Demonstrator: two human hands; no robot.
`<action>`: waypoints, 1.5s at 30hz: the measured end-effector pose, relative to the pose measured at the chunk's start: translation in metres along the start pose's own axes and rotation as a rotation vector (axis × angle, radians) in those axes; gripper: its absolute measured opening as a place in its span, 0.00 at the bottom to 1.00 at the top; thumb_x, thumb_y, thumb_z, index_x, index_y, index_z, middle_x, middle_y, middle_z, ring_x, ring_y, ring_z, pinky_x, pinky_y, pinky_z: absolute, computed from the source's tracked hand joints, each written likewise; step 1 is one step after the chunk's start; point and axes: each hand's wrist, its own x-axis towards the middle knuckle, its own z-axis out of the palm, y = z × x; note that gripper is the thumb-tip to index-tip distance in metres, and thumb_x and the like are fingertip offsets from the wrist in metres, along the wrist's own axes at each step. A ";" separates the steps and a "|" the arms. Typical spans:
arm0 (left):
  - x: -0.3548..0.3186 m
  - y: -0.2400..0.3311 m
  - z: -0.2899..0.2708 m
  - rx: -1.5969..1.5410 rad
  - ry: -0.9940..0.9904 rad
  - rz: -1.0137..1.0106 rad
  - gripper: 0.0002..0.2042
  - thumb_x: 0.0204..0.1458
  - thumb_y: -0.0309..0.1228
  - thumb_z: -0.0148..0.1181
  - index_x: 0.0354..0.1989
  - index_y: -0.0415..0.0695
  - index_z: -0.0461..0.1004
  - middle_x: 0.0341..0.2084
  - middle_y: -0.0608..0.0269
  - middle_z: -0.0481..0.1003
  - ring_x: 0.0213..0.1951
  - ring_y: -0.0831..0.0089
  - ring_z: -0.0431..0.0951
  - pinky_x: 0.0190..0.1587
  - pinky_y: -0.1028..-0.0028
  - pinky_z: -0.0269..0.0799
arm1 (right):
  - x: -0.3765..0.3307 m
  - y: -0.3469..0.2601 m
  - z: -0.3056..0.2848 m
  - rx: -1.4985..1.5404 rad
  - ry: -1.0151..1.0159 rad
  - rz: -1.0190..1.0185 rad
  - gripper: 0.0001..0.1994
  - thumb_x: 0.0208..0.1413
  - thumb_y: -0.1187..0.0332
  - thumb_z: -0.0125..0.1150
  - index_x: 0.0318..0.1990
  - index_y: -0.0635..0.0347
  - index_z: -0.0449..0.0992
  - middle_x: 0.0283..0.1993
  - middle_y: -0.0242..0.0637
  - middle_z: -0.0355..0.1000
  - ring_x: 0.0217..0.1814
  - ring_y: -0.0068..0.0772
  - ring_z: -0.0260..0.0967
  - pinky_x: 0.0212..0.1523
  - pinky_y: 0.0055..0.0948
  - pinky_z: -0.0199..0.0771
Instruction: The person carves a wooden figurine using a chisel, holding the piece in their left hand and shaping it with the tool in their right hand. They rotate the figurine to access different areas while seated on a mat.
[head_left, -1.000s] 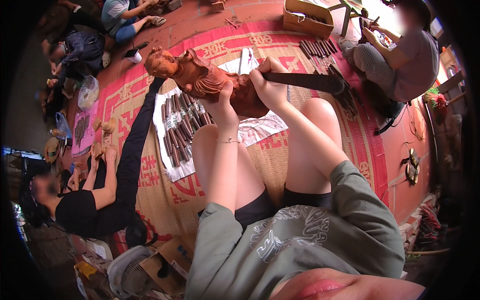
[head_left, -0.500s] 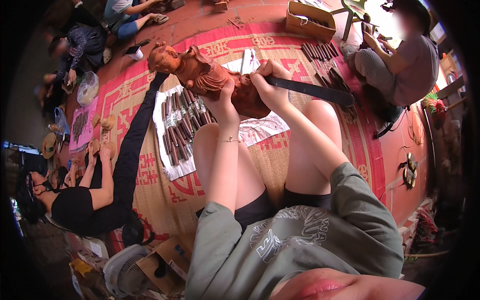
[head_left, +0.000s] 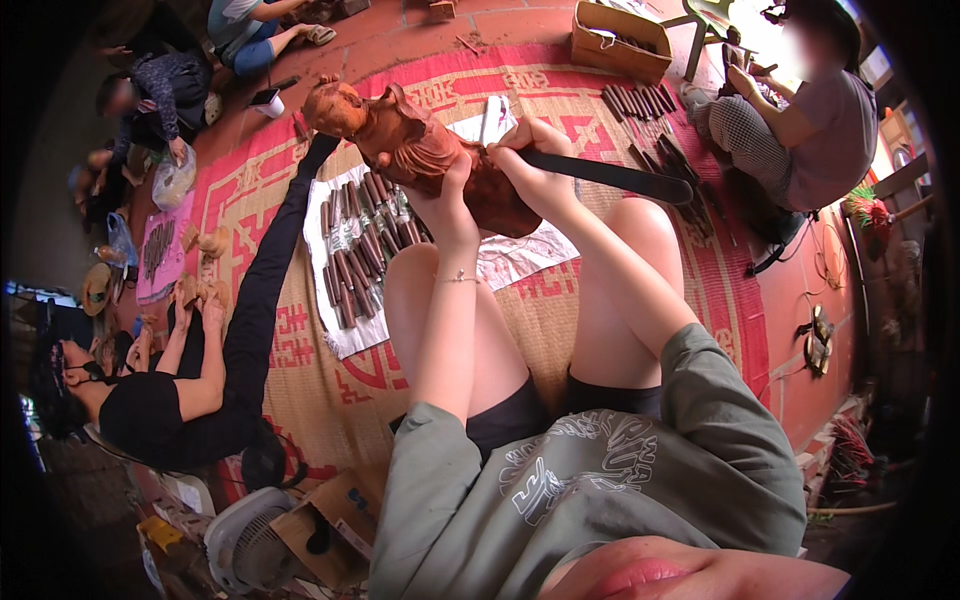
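A reddish-brown carved wooden figurine (head_left: 405,140) lies tilted above my knees, its rounded head toward the far left. My left hand (head_left: 450,207) is wrapped round its lower body from the near side. In my right hand (head_left: 537,172) is a carving knife with a long, flat black handle (head_left: 615,176), which sticks out to the right. Its working end meets the figurine near my right fingertips; the blade is mostly hidden. Beyond the figurine and left of my knees, several wood-handled carving tools (head_left: 358,245) lie in rows on a white cloth (head_left: 352,342).
A red and tan patterned mat (head_left: 330,375) spreads under my legs. More carving tools (head_left: 640,102) lie at the far right, near a wooden box (head_left: 620,50). A person (head_left: 800,130) sits at the right, another (head_left: 160,405) at the left. A fan (head_left: 245,540) stands near left.
The carving knife and my right hand have shifted slightly left along the figurine. The figurine's head has turned and moved a little farther away. My left hand keeps its hold.
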 end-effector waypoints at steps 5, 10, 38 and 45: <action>0.000 -0.002 -0.004 0.014 -0.010 -0.016 0.35 0.43 0.28 0.61 0.59 0.38 0.48 0.49 0.59 0.62 0.50 0.72 0.63 0.55 0.72 0.57 | -0.001 -0.001 -0.007 -0.168 -0.050 0.001 0.10 0.40 0.84 0.55 0.18 0.63 0.61 0.20 0.31 0.65 0.24 0.17 0.62 0.28 0.19 0.65; -0.001 -0.006 -0.002 -0.016 0.014 0.000 0.36 0.44 0.29 0.61 0.59 0.38 0.47 0.51 0.58 0.61 0.51 0.71 0.62 0.56 0.72 0.55 | 0.001 0.000 -0.002 0.016 -0.002 0.030 0.09 0.39 0.83 0.55 0.18 0.63 0.61 0.19 0.31 0.65 0.23 0.17 0.60 0.26 0.19 0.63; 0.013 -0.017 -0.013 0.150 0.143 -0.018 0.31 0.42 0.28 0.62 0.56 0.39 0.56 0.46 0.63 0.66 0.46 0.76 0.67 0.52 0.74 0.60 | 0.017 0.002 -0.016 0.071 0.079 0.148 0.09 0.44 0.78 0.57 0.19 0.59 0.63 0.18 0.26 0.64 0.20 0.12 0.57 0.21 0.15 0.56; 0.012 -0.026 -0.021 0.604 -0.021 0.032 0.30 0.29 0.43 0.71 0.40 0.39 0.66 0.31 0.52 0.75 0.36 0.60 0.76 0.40 0.68 0.70 | 0.039 0.001 -0.047 0.032 0.202 0.095 0.11 0.46 0.77 0.59 0.18 0.56 0.63 0.18 0.27 0.66 0.18 0.09 0.52 0.18 0.12 0.48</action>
